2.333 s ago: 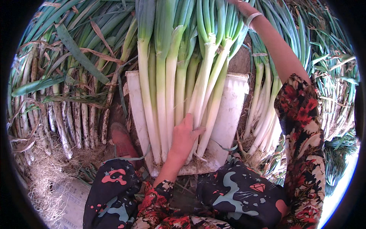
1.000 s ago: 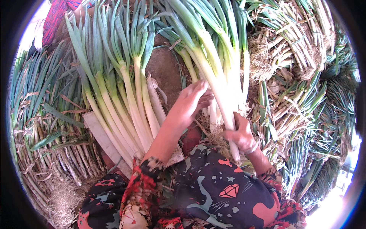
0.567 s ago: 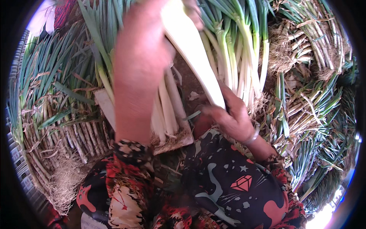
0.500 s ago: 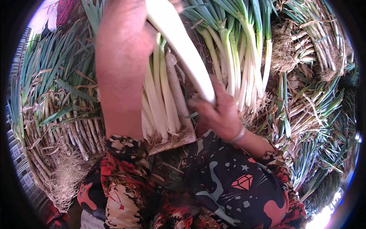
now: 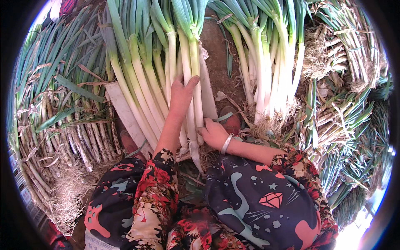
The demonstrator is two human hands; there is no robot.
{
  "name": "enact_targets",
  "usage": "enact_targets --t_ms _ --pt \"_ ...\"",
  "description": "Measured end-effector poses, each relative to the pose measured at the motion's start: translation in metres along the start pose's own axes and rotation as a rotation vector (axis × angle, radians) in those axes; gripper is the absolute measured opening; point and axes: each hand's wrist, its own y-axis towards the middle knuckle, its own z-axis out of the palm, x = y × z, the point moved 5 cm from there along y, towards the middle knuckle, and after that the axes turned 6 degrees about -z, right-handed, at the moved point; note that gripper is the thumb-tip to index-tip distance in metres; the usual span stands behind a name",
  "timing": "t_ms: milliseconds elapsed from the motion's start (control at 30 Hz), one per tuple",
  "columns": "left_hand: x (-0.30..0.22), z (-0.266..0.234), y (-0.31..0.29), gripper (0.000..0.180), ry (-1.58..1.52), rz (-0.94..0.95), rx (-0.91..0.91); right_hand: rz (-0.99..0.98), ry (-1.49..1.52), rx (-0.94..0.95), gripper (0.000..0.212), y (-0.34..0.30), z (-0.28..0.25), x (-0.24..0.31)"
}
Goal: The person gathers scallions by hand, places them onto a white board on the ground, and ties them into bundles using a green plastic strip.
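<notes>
Long, clean green onions, white below and green above, lie side by side on a pale board before me. My left hand is wrapped round the white shank of a green onion at the right of this row. Close to its root end, the fingers of my right hand, with a silver bangle at the wrist, are bent in against the stalk; their tips are partly hidden. A loose pale strip of skin hangs below the stalks.
Unpeeled green onions with dry roots are heaped on the left. A cleaned bunch stands right of the board. More unpeeled bundles lie farther right. My shoes flank the board, and patterned cloth covers my knees.
The green onion held up across both hands is now down on the row. My left hand has come lower and nearer; my right hand has moved slightly left and down to the root ends.
</notes>
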Motion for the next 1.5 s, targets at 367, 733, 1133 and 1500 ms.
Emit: enact_targets --t_ms 367,733,1133,1500 --pt "-0.014 -0.024 -0.053 0.044 0.433 0.161 -0.043 -0.211 -0.618 -0.075 0.036 -0.004 -0.025 0.018" --pt "0.076 0.012 -0.109 0.039 0.474 0.001 0.041 -0.492 -0.361 -0.446 0.031 0.039 -0.076 0.054" --pt "0.043 -0.003 -0.075 0.028 0.759 0.087 0.266 0.003 -0.622 -0.469 0.116 0.203 -0.151 0.104" --pt "0.041 -0.014 -0.101 0.048 0.537 -0.032 0.071 -0.518 0.176 -0.649 0.068 0.168 -0.167 0.129"
